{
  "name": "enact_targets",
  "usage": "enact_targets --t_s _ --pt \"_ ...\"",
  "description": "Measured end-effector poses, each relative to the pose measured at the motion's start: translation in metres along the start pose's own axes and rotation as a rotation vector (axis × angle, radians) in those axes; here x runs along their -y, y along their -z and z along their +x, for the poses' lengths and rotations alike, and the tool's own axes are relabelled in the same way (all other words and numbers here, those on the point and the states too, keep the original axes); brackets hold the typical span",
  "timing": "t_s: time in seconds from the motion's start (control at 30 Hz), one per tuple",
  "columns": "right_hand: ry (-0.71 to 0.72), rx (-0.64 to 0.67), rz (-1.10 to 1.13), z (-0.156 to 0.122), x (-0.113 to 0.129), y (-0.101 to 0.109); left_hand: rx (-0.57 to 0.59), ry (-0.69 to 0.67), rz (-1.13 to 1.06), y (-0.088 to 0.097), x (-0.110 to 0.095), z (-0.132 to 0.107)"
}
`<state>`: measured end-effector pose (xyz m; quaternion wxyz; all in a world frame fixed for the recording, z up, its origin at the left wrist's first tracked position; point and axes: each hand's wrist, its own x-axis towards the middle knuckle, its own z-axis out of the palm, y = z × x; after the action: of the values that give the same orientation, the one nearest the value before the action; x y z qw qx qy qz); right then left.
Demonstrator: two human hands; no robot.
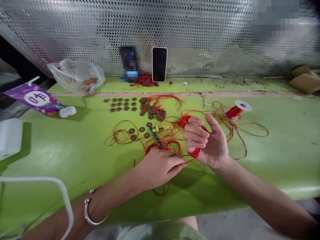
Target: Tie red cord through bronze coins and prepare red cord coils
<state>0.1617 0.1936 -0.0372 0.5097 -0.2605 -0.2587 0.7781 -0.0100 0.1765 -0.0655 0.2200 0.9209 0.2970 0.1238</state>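
Observation:
My right hand (208,141) is raised over the green table (62,156) with a coil of red cord (193,151) wound around its curled fingers. My left hand (160,166) lies palm down just left of it, fingertips pinching a strand of that cord near the coil. More loose red cord (162,145) is tangled on the table beyond both hands. A red cord spool (237,109) lies to the right. Several round bronze coins (125,104) are spread at the back, and a few more coins (141,131) sit near the tangle. A yellow lighter (163,128) lies among the strands.
A phone (159,64) leans upright on the perforated metal wall, beside a blurred dark object (130,63). At left are a clear plastic bag (77,76), a purple pouch (37,98), a white earbud case (67,111) and a white box (10,137). The table's front edge runs below my forearms.

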Motion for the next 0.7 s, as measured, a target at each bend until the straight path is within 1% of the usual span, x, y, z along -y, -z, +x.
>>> enact_targets --t_s 0.07,0.13,0.2,0.27,0.33,0.4,0.47,0.53,0.57,0.63,0.7 --pt "-0.068 0.110 0.069 -0.003 -0.004 -0.001 -0.013 0.063 -0.056 0.001 0.002 0.001" --pt "-0.167 0.277 0.135 -0.006 -0.009 -0.001 -0.010 0.158 -0.175 0.004 0.003 0.003" --pt "-0.291 0.442 0.123 -0.007 -0.014 0.002 0.022 0.218 -0.338 0.010 0.003 0.004" --pt "-0.433 0.558 0.050 -0.009 -0.020 0.005 0.057 0.215 -0.461 0.014 0.003 0.005" --pt "-0.556 0.647 -0.016 -0.010 -0.025 0.007 0.073 0.182 -0.511 0.016 0.004 0.006" --pt "-0.653 0.725 -0.062 -0.011 -0.029 0.008 0.093 0.183 -0.559 0.016 0.005 0.006" --pt "-0.714 0.787 -0.108 -0.012 -0.030 0.008 0.116 0.209 -0.631 0.017 0.007 0.007" --pt "-0.750 0.782 -0.201 -0.012 -0.030 0.006 0.107 0.244 -0.683 0.020 0.008 0.007" --pt "-0.752 0.750 -0.274 -0.012 -0.030 0.006 0.083 0.253 -0.694 0.022 0.007 0.007" --pt "-0.714 0.634 -0.424 -0.011 -0.031 0.005 0.018 0.265 -0.718 0.028 0.006 0.006" --pt "-0.625 0.481 -0.530 -0.010 -0.032 0.005 -0.054 0.277 -0.743 0.035 0.004 0.004"
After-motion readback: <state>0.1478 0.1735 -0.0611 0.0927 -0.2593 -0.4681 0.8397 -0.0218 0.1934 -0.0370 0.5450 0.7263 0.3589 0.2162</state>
